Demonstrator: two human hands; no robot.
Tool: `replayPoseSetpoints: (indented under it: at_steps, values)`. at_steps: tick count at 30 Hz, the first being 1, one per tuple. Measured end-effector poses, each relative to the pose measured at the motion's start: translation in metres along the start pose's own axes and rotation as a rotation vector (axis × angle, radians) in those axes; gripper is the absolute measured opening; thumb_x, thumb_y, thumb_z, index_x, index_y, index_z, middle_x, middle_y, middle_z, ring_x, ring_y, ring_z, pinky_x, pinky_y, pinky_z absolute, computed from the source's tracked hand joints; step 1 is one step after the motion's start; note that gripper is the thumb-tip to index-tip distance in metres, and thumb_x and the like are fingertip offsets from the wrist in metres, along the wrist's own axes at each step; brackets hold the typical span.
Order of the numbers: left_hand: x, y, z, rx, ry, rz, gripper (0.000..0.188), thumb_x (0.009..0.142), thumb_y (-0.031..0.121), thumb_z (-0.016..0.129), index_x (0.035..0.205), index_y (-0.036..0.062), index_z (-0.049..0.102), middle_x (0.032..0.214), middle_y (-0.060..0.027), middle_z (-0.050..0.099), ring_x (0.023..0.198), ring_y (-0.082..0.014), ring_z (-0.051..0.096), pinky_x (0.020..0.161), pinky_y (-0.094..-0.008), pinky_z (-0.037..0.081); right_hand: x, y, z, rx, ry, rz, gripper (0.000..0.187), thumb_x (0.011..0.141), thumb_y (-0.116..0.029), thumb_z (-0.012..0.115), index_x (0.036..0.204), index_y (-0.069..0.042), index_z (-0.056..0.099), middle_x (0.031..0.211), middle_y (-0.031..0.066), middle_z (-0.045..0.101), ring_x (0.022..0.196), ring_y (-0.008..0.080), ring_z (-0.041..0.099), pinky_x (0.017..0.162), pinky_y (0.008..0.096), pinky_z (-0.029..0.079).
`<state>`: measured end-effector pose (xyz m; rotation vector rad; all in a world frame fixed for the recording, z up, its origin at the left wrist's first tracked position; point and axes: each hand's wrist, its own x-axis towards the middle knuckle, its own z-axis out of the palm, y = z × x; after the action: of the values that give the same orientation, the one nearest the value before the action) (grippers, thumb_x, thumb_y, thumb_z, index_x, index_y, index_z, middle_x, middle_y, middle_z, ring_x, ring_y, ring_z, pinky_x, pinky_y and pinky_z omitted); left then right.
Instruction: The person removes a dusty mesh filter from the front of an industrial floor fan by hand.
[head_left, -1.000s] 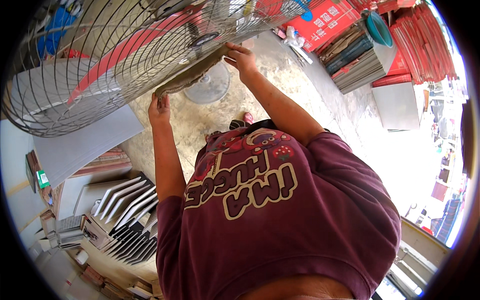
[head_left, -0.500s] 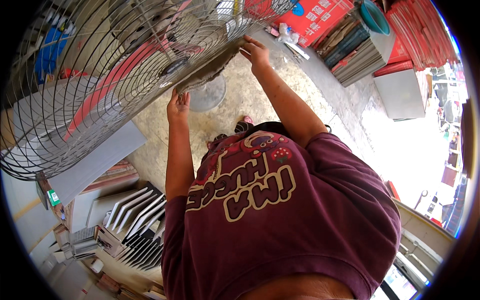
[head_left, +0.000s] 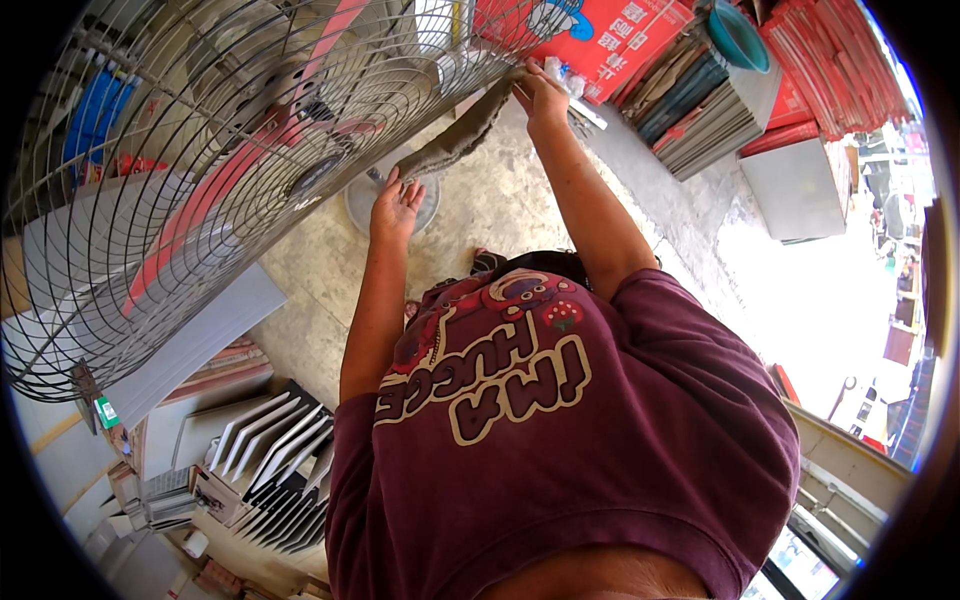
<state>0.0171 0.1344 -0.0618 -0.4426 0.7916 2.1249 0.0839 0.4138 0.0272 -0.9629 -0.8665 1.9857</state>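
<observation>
A grey-brown cloth (head_left: 452,148) with a ragged edge hangs between my two hands, sagging a little in the middle. My left hand (head_left: 396,212) has hold of its near left end by the fingertips, palm turned up and the other fingers loosely bent. At the far right end, my right hand (head_left: 543,100) pinches the cloth between thumb and fingers. Just left of the cloth stands a large fan with a wire cage (head_left: 200,200) and pink blades (head_left: 200,215). Whether the cloth touches the cage, I cannot tell.
Below the cloth is the fan's round grey base (head_left: 365,205). Thin white panels (head_left: 270,440) stand in a rack at lower left. Stacked tiles or boards (head_left: 700,125), a teal basin (head_left: 740,40) and red cartons (head_left: 830,70) occupy the far right.
Both hands have moved to the right with the cloth, away from the middle of the fan cage. More of the cloth shows now, and my left fingers look more spread.
</observation>
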Motion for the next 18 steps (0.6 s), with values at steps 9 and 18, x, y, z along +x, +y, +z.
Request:
replayPoseSetpoints:
  at_steps: [9, 18]
  values:
    - [-0.007, -0.011, 0.052, 0.034, -0.132, -0.044, 0.045, 0.085, 0.006, 0.051, 0.128, 0.0028, 0.039, 0.120, -0.0104, 0.043, 0.110, -0.0286, 0.046, 0.099, -0.0425, 0.035, -0.001, -0.058, 0.018, 0.058, -0.016, -0.109, 0.030, 0.080, 0.000, 0.053, 0.110, 0.001, 0.055, 0.095, 0.0075, 0.061, 0.083, 0.0172, 0.060, 0.073, 0.0296, 0.052]
    - [-0.038, -0.010, 0.095, 0.148, -0.311, -0.037, 0.046, 0.088, 0.010, 0.046, 0.132, 0.0025, 0.033, 0.128, -0.0091, 0.039, 0.117, -0.0265, 0.039, 0.101, -0.0416, 0.031, -0.017, -0.108, 0.038, 0.140, -0.031, -0.258, 0.024, 0.080, 0.000, 0.055, 0.104, 0.001, 0.059, 0.093, 0.0065, 0.061, 0.078, 0.0146, 0.059, 0.067, 0.0261, 0.052]
